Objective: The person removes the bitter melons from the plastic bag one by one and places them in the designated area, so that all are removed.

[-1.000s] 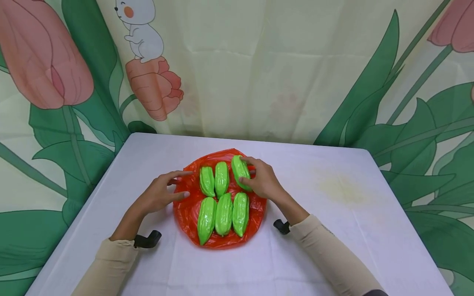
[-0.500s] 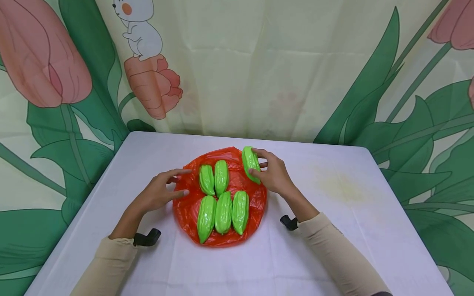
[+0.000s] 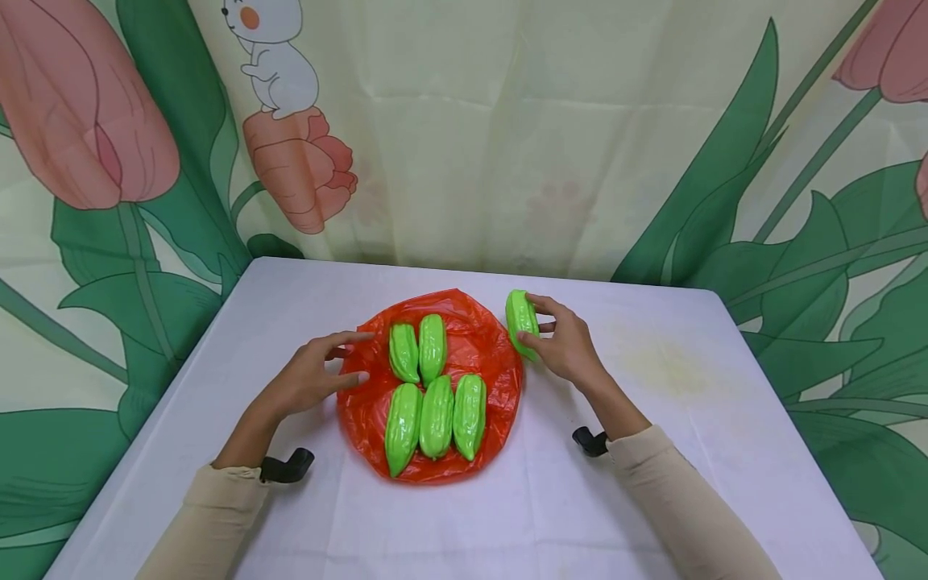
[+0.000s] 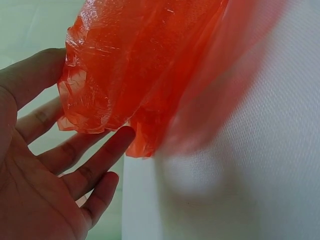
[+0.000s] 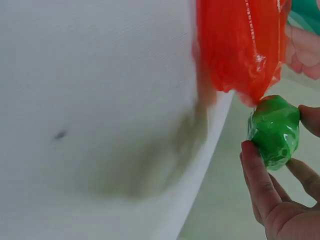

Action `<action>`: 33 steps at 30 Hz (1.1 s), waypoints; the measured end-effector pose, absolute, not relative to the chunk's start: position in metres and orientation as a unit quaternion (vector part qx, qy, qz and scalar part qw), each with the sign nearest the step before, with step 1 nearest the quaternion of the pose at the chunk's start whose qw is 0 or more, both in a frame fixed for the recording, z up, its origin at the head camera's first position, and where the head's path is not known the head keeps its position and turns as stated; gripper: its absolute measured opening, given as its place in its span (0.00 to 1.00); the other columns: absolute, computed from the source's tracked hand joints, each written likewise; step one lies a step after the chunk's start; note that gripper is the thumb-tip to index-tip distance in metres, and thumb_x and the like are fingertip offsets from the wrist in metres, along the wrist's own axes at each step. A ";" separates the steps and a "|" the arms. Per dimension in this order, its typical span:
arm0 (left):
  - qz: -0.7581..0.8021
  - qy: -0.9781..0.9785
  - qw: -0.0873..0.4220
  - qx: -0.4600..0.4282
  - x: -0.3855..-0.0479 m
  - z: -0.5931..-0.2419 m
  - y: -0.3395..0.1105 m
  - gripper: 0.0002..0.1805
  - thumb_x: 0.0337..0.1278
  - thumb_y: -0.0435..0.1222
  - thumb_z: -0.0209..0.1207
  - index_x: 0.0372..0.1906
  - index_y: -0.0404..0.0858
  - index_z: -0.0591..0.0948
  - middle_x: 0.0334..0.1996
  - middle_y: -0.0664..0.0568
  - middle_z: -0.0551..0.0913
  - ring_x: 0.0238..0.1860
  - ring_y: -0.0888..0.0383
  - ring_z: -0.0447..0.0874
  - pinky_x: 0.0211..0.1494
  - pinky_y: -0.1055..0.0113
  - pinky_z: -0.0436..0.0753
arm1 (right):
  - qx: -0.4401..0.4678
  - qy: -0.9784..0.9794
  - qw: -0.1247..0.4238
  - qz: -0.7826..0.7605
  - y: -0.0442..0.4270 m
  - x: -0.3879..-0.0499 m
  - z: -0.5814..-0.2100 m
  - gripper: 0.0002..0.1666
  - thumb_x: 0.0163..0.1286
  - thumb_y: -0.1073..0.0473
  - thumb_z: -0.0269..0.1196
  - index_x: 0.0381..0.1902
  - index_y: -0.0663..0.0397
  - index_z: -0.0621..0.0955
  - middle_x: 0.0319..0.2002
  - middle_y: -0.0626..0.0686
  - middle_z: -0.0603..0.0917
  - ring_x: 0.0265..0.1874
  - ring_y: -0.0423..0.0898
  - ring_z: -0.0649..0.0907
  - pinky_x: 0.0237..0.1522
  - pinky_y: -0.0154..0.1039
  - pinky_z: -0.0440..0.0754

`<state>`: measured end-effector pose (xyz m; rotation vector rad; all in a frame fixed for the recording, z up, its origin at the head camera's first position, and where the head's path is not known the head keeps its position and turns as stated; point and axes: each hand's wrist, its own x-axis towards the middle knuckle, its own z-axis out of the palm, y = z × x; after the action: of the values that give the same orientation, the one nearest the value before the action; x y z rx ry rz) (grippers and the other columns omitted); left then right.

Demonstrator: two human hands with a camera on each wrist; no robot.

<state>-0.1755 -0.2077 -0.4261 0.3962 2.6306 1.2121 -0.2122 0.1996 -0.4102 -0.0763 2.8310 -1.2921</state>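
A glossy green ridged gourd (image 3: pixel 522 324) is pinched between the thumb and fingers of my right hand (image 3: pixel 569 342), off the right edge of the round red plastic-covered tray (image 3: pixel 500 419). The right wrist view shows this gourd (image 5: pixel 275 131) end-on, apart from the table. Two similar gourds (image 3: pixel 432 346) lie in the tray's back row and three more gourds (image 3: pixel 437 417) in the front row. At the tray's left edge is my left hand (image 3: pixel 312 374), its fingers spread. In the left wrist view, thumb and fingers lie around the crinkled red plastic (image 4: pixel 120 75); firm contact cannot be told.
A white cloth covers the table (image 3: pixel 652 483), with a faint yellowish stain (image 3: pixel 670 370) to the right. Behind the table hangs a curtain (image 3: pixel 565 145) printed with tulips and a rabbit. A black wrist mount (image 3: pixel 288 467) sits below each hand.
My right hand has carried the gourd from the tray's back row to the right, past the tray's edge. The left hand and the other gourds have stayed where they were.
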 end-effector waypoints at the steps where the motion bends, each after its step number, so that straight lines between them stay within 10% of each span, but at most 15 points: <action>1: 0.412 0.895 0.110 0.134 -0.176 -0.426 -0.207 0.36 0.66 0.42 0.71 0.76 0.46 0.75 0.76 0.36 0.72 0.72 0.29 0.72 0.61 0.40 0.88 | -0.021 0.911 0.016 -0.412 0.201 -0.212 -0.411 0.43 0.71 0.58 0.72 0.81 0.41 0.69 0.73 0.60 0.76 0.61 0.62 0.85 0.53 0.52 0.92; 33: 0.419 0.891 0.112 0.135 -0.176 -0.426 -0.208 0.35 0.66 0.41 0.71 0.76 0.45 0.75 0.76 0.36 0.71 0.72 0.29 0.71 0.61 0.40 0.88 | 0.034 0.919 0.078 -0.384 0.212 -0.211 -0.427 0.42 0.74 0.54 0.70 0.81 0.47 0.67 0.75 0.64 0.73 0.64 0.64 0.84 0.59 0.54 0.89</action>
<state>-0.1765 -0.2075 -0.4258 0.3951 2.6150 1.2290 -0.2111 0.2124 -0.4274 0.1033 2.7533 -1.1517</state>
